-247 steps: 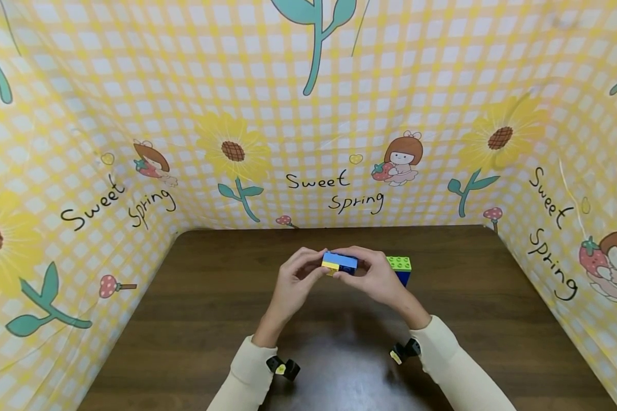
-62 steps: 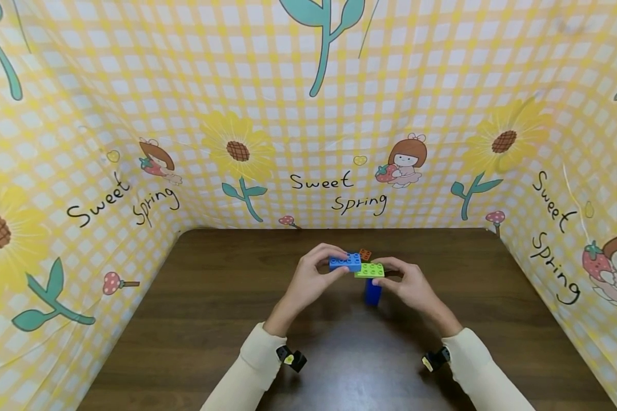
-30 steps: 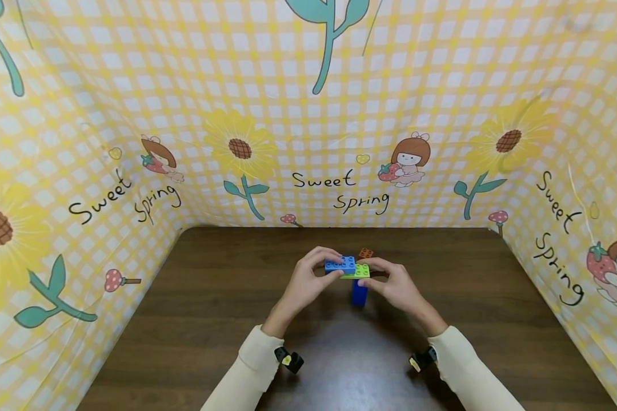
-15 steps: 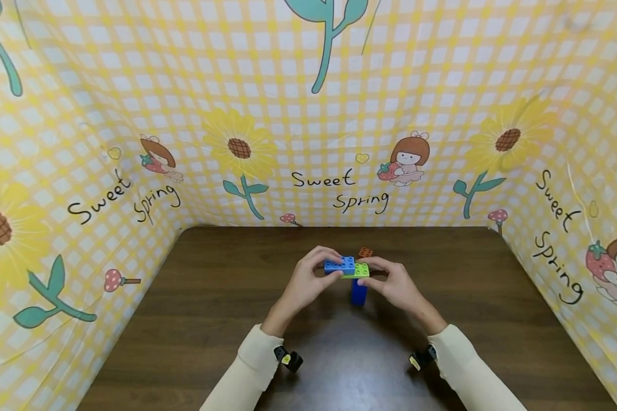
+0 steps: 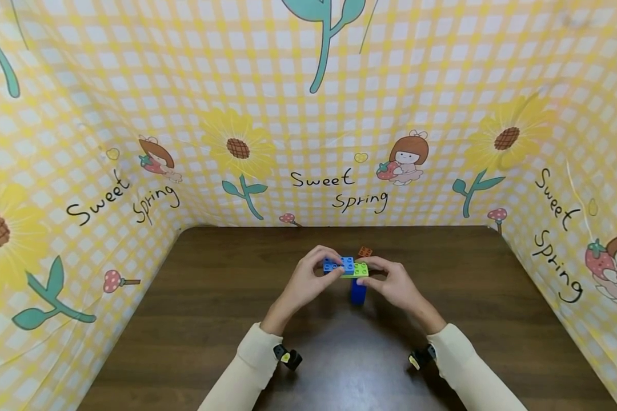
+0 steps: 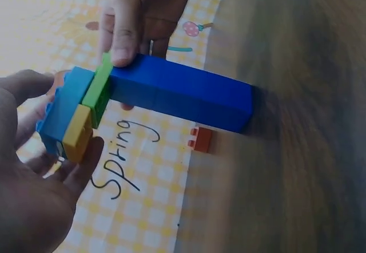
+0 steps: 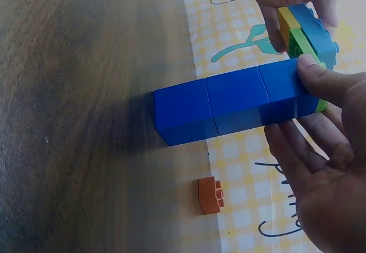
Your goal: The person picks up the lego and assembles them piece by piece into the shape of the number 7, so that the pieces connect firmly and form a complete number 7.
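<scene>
A column of three dark blue bricks (image 7: 240, 101) stands upright on the table, capped by a green plate (image 5: 361, 270) that overhangs to the left. On the left part of that plate lies a light blue brick (image 5: 348, 263), with a yellow brick (image 6: 78, 133) under its outer end beside the green plate. My left hand (image 5: 308, 278) holds the light blue brick between thumb and fingers. With thumb and fingers, my right hand (image 5: 397, 286) grips the column's top just below the green plate. Whether the studs are fully seated cannot be told.
An orange brick (image 5: 365, 252) rests on the wooden table (image 5: 226, 285) behind the column. A yellow checked cloth (image 5: 308, 125) with printed flowers walls off the back and both sides. Each wrist carries a small black camera (image 5: 288, 358).
Earlier both hands held the light blue and yellow bricks left of the column. Since then the right hand has taken the column and brought it left, under the light blue brick. The last half second shows little motion.
</scene>
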`<state>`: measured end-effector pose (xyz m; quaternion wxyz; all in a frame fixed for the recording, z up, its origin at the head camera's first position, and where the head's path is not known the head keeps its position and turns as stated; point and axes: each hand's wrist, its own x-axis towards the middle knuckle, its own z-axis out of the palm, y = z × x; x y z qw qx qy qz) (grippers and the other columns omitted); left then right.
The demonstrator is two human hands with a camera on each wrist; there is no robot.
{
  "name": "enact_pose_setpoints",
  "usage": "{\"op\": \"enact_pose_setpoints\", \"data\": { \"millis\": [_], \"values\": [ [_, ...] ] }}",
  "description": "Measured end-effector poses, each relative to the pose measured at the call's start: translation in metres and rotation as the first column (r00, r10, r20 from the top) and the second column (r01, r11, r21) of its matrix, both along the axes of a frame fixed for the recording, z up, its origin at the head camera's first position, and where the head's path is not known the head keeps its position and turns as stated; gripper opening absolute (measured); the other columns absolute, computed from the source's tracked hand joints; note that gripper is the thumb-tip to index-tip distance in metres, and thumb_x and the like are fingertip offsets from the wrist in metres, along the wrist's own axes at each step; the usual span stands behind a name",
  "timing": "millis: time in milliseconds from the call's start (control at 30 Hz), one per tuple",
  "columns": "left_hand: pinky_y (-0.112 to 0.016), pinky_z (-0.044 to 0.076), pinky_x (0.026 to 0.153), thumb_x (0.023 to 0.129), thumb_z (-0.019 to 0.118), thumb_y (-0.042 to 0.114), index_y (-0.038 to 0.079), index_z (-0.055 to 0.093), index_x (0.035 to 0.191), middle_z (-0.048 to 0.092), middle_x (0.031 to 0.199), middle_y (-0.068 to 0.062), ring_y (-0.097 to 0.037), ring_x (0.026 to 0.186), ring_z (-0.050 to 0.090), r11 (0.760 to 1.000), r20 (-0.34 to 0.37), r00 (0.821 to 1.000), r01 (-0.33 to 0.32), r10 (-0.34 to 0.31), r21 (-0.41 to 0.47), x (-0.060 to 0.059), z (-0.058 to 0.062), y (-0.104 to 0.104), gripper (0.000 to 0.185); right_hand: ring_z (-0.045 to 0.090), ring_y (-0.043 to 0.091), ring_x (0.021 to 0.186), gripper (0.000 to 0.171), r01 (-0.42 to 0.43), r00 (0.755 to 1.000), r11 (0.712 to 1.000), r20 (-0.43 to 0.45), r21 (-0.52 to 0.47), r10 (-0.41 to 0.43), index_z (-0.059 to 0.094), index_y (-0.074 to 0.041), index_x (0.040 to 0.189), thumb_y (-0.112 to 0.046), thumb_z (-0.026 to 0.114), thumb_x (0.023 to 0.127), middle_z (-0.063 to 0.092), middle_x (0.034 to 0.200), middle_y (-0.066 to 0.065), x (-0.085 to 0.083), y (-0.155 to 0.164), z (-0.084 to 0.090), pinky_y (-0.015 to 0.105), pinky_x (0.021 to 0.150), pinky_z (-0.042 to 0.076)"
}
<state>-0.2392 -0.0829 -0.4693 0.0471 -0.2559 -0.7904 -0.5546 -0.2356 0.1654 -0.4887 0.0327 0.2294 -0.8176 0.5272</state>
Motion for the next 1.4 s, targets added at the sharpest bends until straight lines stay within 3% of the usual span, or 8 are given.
{"op": "enact_pose_setpoints", "data": {
  "millis": [233,533,600,733,833,933,1000,1400],
  "values": [
    [-0.029,0.053,0.083,0.101,0.076,0.027,0.014,0.065,0.112,0.065,0.120,-0.006,-0.022,0.105,0.060,0.998,0.161,0.985,-0.055,0.059,-0.029,-0.003,0.014,0.006,0.021,0.074,0.028,0.110,0.042,0.006,1.000,1.000,-0.004,-0.001,-0.006,0.072,-0.010,0.134,-0.014,0.083,0.094,0.078,0.125,0.009,0.000,0.000,-0.002,0.042,0.097,0.060],
    [-0.042,0.054,0.093,0.104,0.072,0.035,0.012,0.065,0.121,0.061,0.128,-0.012,-0.029,0.111,0.057,1.000,0.415,0.910,-0.015,0.003,0.026,-0.010,0.017,0.005,0.030,0.074,0.028,0.110,0.041,0.005,1.000,1.000,0.003,-0.010,-0.005,0.072,-0.011,0.134,-0.015,0.083,0.094,0.078,0.126,0.009,0.000,0.000,-0.003,0.046,0.097,0.060],
    [-0.041,0.054,0.095,0.104,0.071,0.039,0.011,0.064,0.124,0.060,0.131,-0.013,-0.026,0.110,0.059,0.999,0.477,0.879,-0.007,-0.016,0.046,-0.013,0.016,0.005,0.035,0.074,0.028,0.110,0.041,0.005,1.000,1.000,0.003,-0.011,-0.005,0.072,-0.011,0.134,-0.015,0.083,0.094,0.078,0.126,0.009,-0.001,0.001,-0.004,0.047,0.097,0.060],
    [-0.048,0.058,0.105,0.106,0.066,0.035,0.004,0.058,0.134,0.061,0.128,-0.016,-0.023,0.104,0.067,0.983,0.610,0.778,0.049,-0.150,0.179,-0.017,0.013,0.006,0.043,0.074,0.028,0.112,0.041,0.001,1.000,1.000,0.003,-0.009,-0.001,0.072,-0.011,0.134,-0.015,0.083,0.094,0.077,0.127,0.008,-0.001,0.001,-0.005,0.045,0.096,0.060],
    [-0.043,0.063,0.097,0.108,0.064,0.032,-0.003,0.057,0.137,0.067,0.117,-0.018,-0.021,0.091,0.073,0.956,0.673,0.694,0.077,-0.255,0.282,-0.018,0.010,0.007,0.047,0.074,0.029,0.113,0.041,-0.001,1.000,1.000,0.002,-0.009,0.001,0.072,-0.011,0.134,-0.015,0.083,0.094,0.077,0.128,0.009,-0.001,0.001,-0.004,0.044,0.095,0.061],
    [-0.029,0.065,0.079,0.107,0.064,0.036,-0.007,0.063,0.133,0.073,0.102,-0.014,-0.016,0.080,0.072,0.947,0.704,0.653,0.066,-0.279,0.313,-0.018,0.009,0.008,0.049,0.074,0.030,0.113,0.042,-0.001,1.000,1.000,0.001,-0.009,0.001,0.072,-0.011,0.134,-0.015,0.083,0.094,0.077,0.129,0.009,-0.001,0.001,-0.004,0.043,0.093,0.061],
    [-0.026,0.063,0.074,0.106,0.067,0.037,-0.007,0.065,0.129,0.072,0.097,-0.010,-0.015,0.076,0.071,0.944,0.717,0.640,0.039,-0.275,0.327,-0.017,0.009,0.010,0.049,0.074,0.031,0.113,0.042,-0.002,1.000,1.000,0.003,-0.010,0.002,0.072,-0.010,0.134,-0.014,0.083,0.094,0.076,0.129,0.010,-0.001,0.001,-0.003,0.043,0.093,0.061],
    [-0.019,0.058,0.066,0.101,0.073,0.039,-0.006,0.064,0.128,0.069,0.096,-0.006,-0.010,0.070,0.065,0.953,0.746,0.635,-0.053,-0.198,0.298,-0.016,0.009,0.013,0.053,0.074,0.030,0.113,0.042,0.002,1.000,1.000,0.004,-0.011,-0.002,0.072,-0.009,0.134,-0.013,0.083,0.094,0.076,0.129,0.011,-0.001,0.001,-0.004,0.041,0.094,0.061]
  ]
}}
